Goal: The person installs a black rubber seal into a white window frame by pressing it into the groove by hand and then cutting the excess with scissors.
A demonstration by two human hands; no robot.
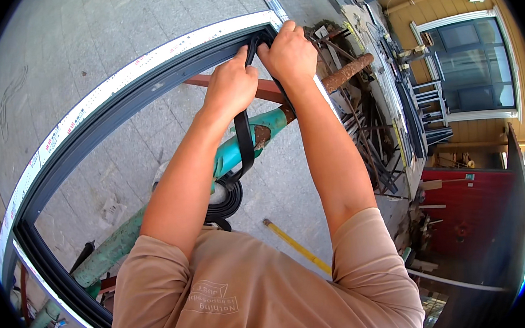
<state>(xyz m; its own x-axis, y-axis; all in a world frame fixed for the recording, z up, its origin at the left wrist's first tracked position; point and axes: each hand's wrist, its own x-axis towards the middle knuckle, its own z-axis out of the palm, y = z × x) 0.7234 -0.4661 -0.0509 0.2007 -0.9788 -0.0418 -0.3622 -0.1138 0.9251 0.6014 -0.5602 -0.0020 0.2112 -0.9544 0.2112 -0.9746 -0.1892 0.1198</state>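
A large window frame, dark grey inside with white printed film on its outer face, lies in front of me. My left hand is at its far right corner, fingers closed on a flat black rubber strip. Over the same corner my right hand curls its fingers on the frame's outer edge, its thumb against the strip. From the left hand the strip hangs in a loop down to a black coil below. Partly hidden by my hands is the point where strip meets frame.
Under the frame run a green pipe, a reddish-brown bar and a rusty pipe. A yellow bar lies on the grey paved ground. Metal scrap and dark profiles are piled to the right, before a yellow wall with a window.
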